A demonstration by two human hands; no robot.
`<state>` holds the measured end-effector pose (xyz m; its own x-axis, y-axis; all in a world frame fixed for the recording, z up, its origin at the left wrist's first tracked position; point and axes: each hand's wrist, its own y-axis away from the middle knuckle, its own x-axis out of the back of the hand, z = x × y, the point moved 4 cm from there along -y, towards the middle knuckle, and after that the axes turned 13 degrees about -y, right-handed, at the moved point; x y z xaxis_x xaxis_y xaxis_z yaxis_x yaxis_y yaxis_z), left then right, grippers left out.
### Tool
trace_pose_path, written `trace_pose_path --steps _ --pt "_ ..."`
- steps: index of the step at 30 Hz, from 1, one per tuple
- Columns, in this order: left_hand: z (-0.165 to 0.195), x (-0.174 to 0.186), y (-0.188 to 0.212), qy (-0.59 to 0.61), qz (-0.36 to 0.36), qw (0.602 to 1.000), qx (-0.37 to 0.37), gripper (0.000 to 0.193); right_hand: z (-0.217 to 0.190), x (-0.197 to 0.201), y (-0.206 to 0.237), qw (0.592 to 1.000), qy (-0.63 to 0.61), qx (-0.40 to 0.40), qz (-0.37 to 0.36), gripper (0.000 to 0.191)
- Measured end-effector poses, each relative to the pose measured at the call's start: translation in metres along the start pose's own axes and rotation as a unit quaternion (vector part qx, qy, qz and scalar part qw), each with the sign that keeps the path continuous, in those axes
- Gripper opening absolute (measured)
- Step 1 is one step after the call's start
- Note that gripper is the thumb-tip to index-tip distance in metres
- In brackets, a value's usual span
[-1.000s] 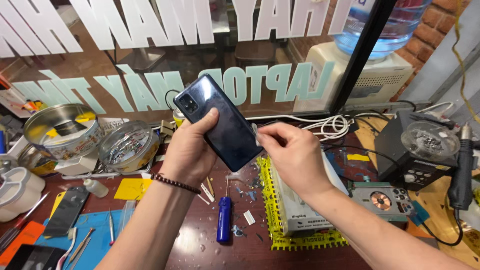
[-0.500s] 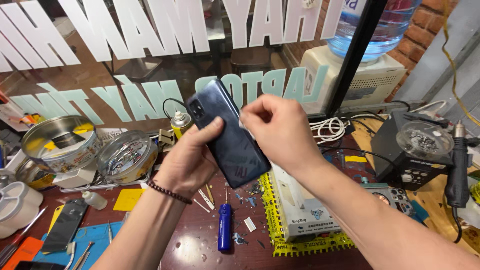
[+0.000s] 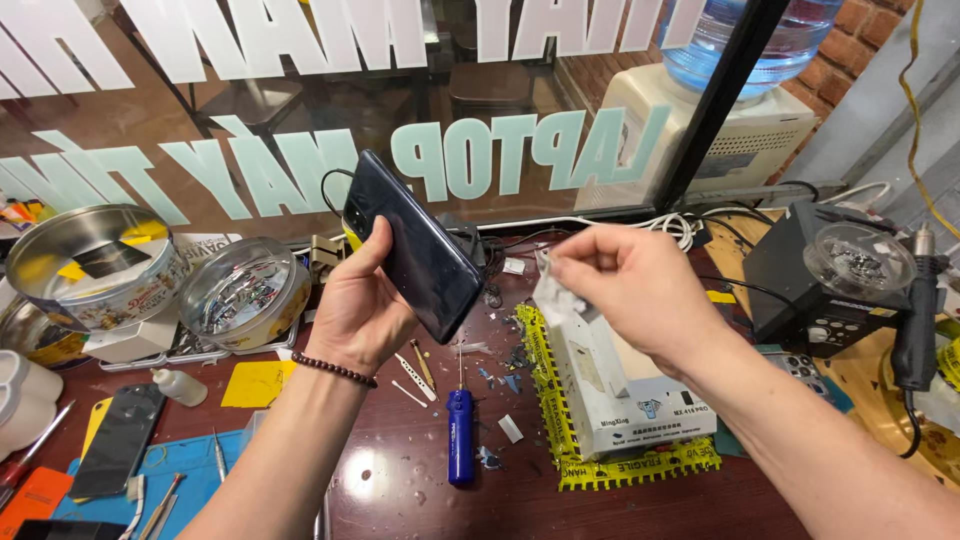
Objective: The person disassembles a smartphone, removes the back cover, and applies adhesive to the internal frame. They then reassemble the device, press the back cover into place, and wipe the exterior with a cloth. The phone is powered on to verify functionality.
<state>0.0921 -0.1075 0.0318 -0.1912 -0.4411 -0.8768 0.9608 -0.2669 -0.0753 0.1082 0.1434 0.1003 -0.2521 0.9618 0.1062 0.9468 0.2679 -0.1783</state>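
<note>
Dark red-brown surface [image 3: 400,480] under us, scattered with scraps around a blue pen-shaped tool [image 3: 459,437]. Above it our left hand [image 3: 362,305] wraps its grip about a dark glossy smartphone [image 3: 415,245], tilted, held clear of everything. Our right hand [image 3: 630,285] pinches a crumpled pale film scrap [image 3: 553,290] beside it. Peeling looks finished, we judge; next, drop the scrap aside. Beyond stands the lettered glass window [image 3: 300,110].

Our dark red bench [image 3: 400,480], blue tool [image 3: 459,437], white box [image 3: 620,385], two round tins [image 3: 165,275], yellow note [image 3: 255,383], blue mat [image 3: 170,480], spare phone [image 3: 118,440].
</note>
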Motion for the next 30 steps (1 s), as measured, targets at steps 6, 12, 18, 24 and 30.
trace_pose_path --steps 6,12,18,24,30 --pt "-0.027 -0.021 -0.006 -0.080 -0.047 0.994 0.054 0.028 -0.039 -0.033 -0.038 0.991 0.064 0.108 0.055 0.013" --pt "-0.037 -0.021 -0.020 -0.116 -0.053 0.991 0.047 0.031 -0.057 -0.051 -0.056 0.955 0.213 0.192 0.076 0.013" --pt "0.022 0.016 -0.026 -0.036 0.080 0.995 -0.039 0.028 0.015 -0.023 0.003 0.979 0.192 -0.011 -0.067 0.013" --pt "0.014 0.005 -0.033 0.024 0.007 0.999 -0.036 0.025 0.028 -0.012 0.004 0.985 -0.132 -0.098 0.053 0.015" --pt "-0.015 -0.008 -0.032 0.016 0.088 0.996 -0.020 0.030 0.009 -0.035 0.009 0.979 -0.157 0.020 0.132 0.014"
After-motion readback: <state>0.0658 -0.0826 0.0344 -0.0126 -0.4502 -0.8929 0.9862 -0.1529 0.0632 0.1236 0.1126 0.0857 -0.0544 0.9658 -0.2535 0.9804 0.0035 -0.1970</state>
